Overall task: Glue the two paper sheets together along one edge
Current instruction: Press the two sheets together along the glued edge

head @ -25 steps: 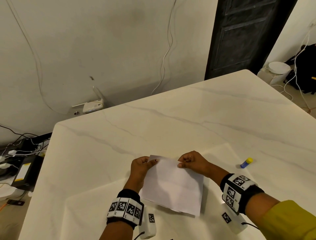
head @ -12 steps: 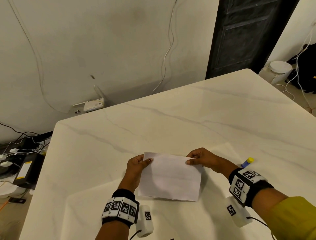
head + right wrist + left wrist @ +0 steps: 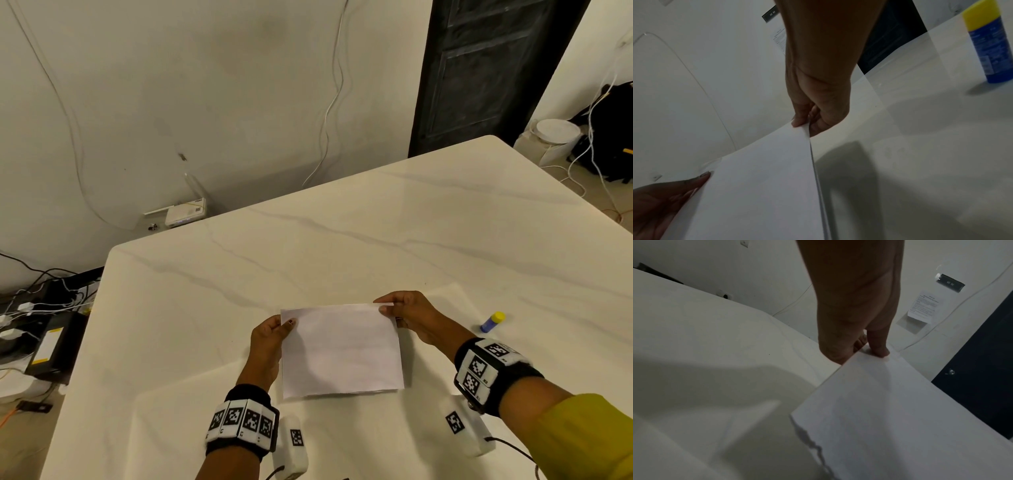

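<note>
Two white paper sheets (image 3: 340, 349) lie stacked one on the other and are held up off the white marble table (image 3: 308, 246). My left hand (image 3: 270, 337) pinches their far left corner, thumb on top. My right hand (image 3: 404, 313) pinches the far right corner. In the right wrist view the two paper sheets (image 3: 760, 186) show as two layers along the right edge, with my right hand (image 3: 807, 120) on the corner. In the left wrist view the paper sheets (image 3: 890, 418) have a ragged near edge under my left hand (image 3: 869, 350). A blue glue stick (image 3: 492, 321) with a yellow cap stands right of my right hand.
The glue stick (image 3: 990, 42) stands upright close to my right wrist. Beyond the table's far edge are a wall with cables, a dark door (image 3: 479, 68) and a white router (image 3: 185, 214). Power strips and cables lie on the floor at the left.
Both hands moved apart along the far edge, from near its middle out to the corners. The sheets turned from slanted to square with me and now hang flatter.
</note>
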A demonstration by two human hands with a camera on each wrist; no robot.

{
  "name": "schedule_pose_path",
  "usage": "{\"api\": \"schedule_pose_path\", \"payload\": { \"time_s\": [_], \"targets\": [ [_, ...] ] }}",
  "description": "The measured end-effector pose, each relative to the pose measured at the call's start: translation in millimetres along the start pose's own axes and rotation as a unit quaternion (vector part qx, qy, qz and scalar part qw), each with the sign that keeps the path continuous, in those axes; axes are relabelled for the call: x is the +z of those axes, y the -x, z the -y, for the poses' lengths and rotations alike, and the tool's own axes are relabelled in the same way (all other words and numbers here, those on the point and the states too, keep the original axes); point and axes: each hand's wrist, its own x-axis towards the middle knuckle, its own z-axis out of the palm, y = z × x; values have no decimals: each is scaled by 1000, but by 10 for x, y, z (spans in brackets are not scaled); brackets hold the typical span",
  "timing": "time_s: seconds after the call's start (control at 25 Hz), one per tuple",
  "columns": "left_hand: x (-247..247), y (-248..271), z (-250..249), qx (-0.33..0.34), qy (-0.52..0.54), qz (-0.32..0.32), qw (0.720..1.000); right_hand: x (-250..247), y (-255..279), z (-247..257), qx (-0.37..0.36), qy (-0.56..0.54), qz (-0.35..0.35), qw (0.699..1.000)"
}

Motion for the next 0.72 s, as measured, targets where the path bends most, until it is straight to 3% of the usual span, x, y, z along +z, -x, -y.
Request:
{"api": "schedule_pose_path", "payload": {
  "time_s": [0.08,0.16,0.28,0.52,0.64,0.72],
  "targets": [
    [5,2,31,0,17,-2,1000,14,16,-22,24,-38,5,999],
    [14,-17,81,5,33,-11,999,37,53,-86,64,-71,53,994],
    [24,-31,142,3,40,-30,999,72,85,-171,68,-37,106,991],
    [-28,-15,171,-21,33,-60,997,73,11,-131,51,10,74,996],
    [-27,-77,279,8,-54,-89,995,71,19,-112,72,22,105,992],
    [67,-66,339,59,-204,-113,971,70,15,-145,78,47,101,991]
  ]
}}
